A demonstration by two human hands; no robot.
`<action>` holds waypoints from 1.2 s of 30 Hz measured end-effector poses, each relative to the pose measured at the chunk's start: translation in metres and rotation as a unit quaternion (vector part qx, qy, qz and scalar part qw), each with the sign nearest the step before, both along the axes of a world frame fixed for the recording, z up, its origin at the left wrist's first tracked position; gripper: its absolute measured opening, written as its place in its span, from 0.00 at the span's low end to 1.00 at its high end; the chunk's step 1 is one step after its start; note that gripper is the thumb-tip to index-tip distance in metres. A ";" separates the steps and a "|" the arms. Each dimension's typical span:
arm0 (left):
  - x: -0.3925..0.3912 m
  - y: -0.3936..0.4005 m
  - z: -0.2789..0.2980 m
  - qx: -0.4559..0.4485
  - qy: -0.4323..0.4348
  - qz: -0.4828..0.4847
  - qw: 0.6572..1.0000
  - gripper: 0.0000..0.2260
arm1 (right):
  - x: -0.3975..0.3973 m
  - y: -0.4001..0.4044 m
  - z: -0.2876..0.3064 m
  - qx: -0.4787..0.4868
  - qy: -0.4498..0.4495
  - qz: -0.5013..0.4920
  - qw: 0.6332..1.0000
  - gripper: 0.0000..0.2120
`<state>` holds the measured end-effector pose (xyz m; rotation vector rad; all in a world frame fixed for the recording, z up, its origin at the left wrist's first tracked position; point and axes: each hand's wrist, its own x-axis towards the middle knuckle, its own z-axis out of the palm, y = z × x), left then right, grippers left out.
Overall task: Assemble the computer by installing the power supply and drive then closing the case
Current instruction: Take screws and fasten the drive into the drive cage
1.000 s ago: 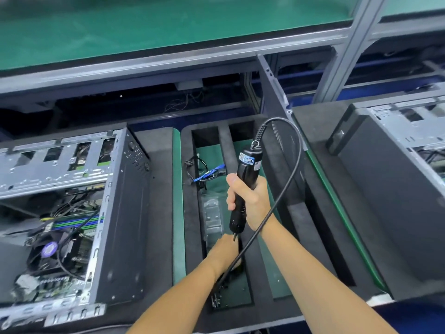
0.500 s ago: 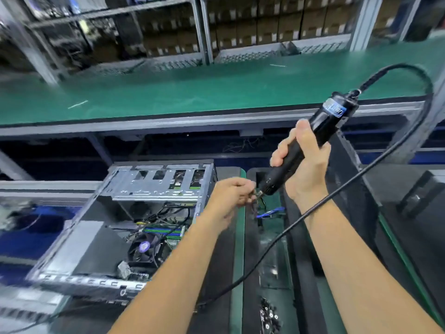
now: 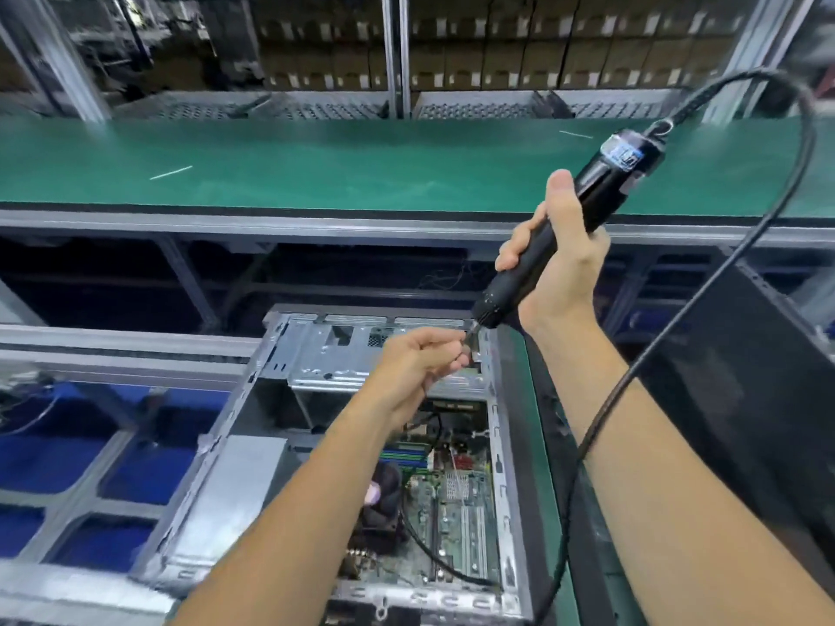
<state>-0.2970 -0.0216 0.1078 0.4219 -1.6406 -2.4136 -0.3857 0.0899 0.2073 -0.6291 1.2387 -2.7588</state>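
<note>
R hand (image 3: 558, 259) grips screwdriver (image 3: 574, 223); L hand (image 3: 420, 359) pinches at its tip above open PC case (image 3: 271, 467); cord (image 3: 641, 354) crosses R forearm.

A dark foam-lined workbench (image 3: 549, 467) is carrying the open computer case (image 3: 316, 445) beneath the left hand (image 3: 418, 361) (a green strip (image 3: 526, 399) running just right of it).

An electronics assembly line in a factory is shown. A long green conveyor belt (image 3: 361, 164) on a grey metal frame is run across the view at 12 o'clock, and racks stacked with brown cartons (image 3: 497, 47) are seen behind it. An opened computer case (image 3: 289, 467) is laid at 6 o'clock, and a corded electric screwdriver (image 3: 569, 228) is held at 2 o'clock. Blue bins (image 3: 54, 458) are seen at 9 o'clock.
</note>
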 end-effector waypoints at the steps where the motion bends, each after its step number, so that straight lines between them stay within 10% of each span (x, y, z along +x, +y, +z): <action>1: 0.001 -0.009 -0.001 -0.008 0.000 0.010 1.000 0.06 | 0.001 -0.011 0.000 0.003 -0.001 -0.005 1.000 0.18; 12: 0.016 -0.046 -0.028 -0.052 0.004 0.065 0.997 0.08 | 0.004 -0.068 -0.022 0.058 -0.072 -0.018 0.996 0.18; 21: 0.038 -0.047 -0.045 -0.191 -0.157 0.027 0.969 0.05 | 0.012 -0.078 -0.049 0.176 0.033 0.035 0.983 0.17; 28: 0.034 -0.042 -0.063 -0.059 -0.304 0.047 0.950 0.05 | 0.011 -0.082 -0.059 0.209 0.064 0.036 0.975 0.16; 36: 0.018 -0.033 -0.072 0.214 -0.199 0.085 0.953 0.12 | 0.008 -0.093 -0.068 0.207 0.063 0.043 0.975 0.17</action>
